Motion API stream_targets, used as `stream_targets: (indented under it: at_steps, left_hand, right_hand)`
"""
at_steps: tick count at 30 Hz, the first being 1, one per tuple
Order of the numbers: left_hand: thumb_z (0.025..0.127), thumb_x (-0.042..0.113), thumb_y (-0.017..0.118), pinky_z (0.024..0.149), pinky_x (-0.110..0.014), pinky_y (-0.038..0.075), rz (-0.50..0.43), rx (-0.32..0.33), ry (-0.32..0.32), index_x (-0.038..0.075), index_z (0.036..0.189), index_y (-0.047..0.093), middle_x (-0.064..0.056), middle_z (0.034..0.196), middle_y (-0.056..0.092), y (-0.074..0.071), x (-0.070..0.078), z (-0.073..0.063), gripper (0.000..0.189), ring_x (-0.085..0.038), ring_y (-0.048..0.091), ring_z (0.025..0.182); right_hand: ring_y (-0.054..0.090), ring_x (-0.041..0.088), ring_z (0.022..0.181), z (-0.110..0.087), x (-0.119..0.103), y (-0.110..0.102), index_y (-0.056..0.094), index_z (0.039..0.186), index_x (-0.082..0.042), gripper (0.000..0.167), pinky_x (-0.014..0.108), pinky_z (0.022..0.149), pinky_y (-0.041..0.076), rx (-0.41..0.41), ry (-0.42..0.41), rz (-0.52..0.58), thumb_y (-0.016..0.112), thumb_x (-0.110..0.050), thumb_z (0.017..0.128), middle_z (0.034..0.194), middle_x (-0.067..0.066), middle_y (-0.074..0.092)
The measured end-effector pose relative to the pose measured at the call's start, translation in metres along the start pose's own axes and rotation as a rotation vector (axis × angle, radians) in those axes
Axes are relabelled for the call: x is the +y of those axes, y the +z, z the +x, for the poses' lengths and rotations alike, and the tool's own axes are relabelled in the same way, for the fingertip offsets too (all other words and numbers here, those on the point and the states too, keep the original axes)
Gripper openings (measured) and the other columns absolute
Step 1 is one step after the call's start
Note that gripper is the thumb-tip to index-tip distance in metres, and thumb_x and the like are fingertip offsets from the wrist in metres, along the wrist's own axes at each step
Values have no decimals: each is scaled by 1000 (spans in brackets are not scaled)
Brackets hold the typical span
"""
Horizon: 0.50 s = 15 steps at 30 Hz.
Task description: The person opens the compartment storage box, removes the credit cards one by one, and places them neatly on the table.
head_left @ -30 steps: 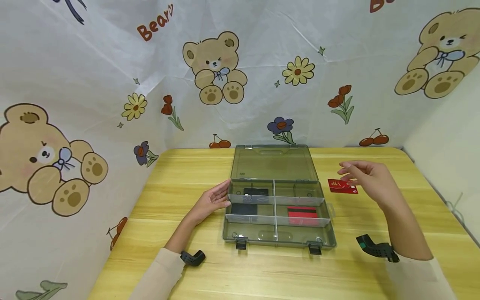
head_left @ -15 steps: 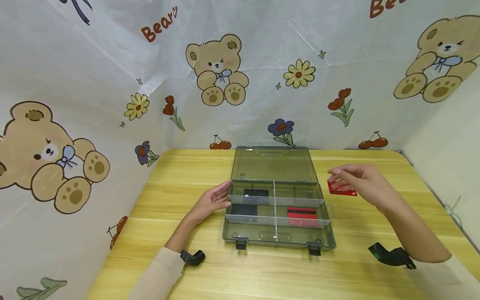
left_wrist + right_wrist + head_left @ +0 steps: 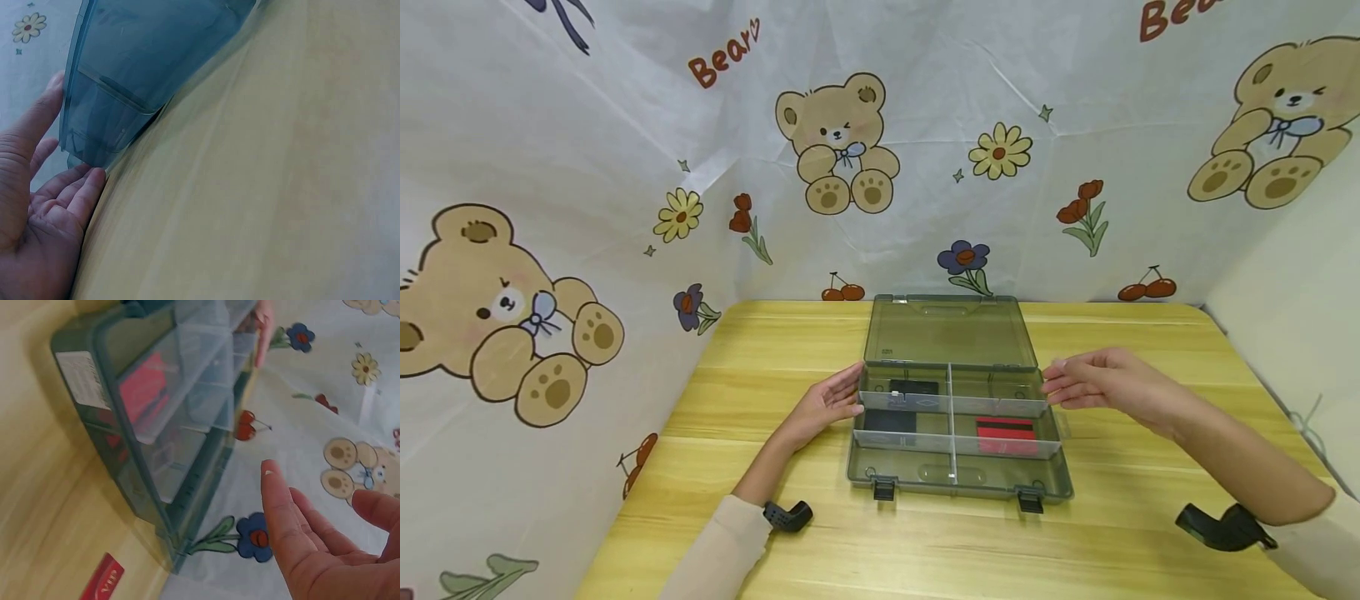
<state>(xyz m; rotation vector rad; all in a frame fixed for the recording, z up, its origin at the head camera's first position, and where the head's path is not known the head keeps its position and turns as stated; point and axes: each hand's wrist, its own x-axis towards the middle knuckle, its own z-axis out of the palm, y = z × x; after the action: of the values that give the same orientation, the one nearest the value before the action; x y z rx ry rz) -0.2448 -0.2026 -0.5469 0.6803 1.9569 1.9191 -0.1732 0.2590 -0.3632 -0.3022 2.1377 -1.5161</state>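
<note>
A translucent grey-green divided box (image 3: 898,471) lies on the table with its lid (image 3: 951,333) folded back. My left hand (image 3: 823,406) rests against its left side, thumb and fingertips right at the wall. Its back left compartment holds a black card (image 3: 917,387); a dark card (image 3: 887,421) lies in the middle left one. In the middle right compartment is a red card with a black stripe (image 3: 1005,429). My right hand (image 3: 1108,385) hovers by the box's right edge, fingers extended and empty. Below it, the right wrist view shows a red VIP card (image 3: 103,580) on the table; the hand hides it from the head view.
Two dark latches (image 3: 1031,502) hang at the box's front edge. The wooden table (image 3: 940,554) meets a white cloth (image 3: 925,50) printed with bears and flowers behind and on the left. A pale wall (image 3: 1300,308) stands on the right.
My right hand has moved left, from over the red VIP card to the box's right edge, and now covers the card in the head view. The left hand stays at the box.
</note>
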Motion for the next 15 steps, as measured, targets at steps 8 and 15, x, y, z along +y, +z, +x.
stream_targets:
  at_steps: [8, 15]
  left_hand:
    - [96, 7, 71, 117, -30, 36, -9, 0, -1, 14, 160, 32, -8, 165, 29, -1, 0, 0, 76, -26, 29, 151]
    - [95, 8, 72, 116, -29, 37, -11, 1, -2, 15, 160, 33, -6, 165, 30, -1, -1, 0, 77, -24, 29, 151]
  right_hand:
    - [66, 27, 116, 6, 10, 13, 38, 141, 24, 59, 38, 102, 55, -105, 105, 133, 44, -27, 111, 129, 22, 64]
    - [45, 50, 135, 9, 17, 24, 26, 144, 27, 72, 49, 111, 45, -127, 190, 138, 40, -35, 111, 146, 41, 41]
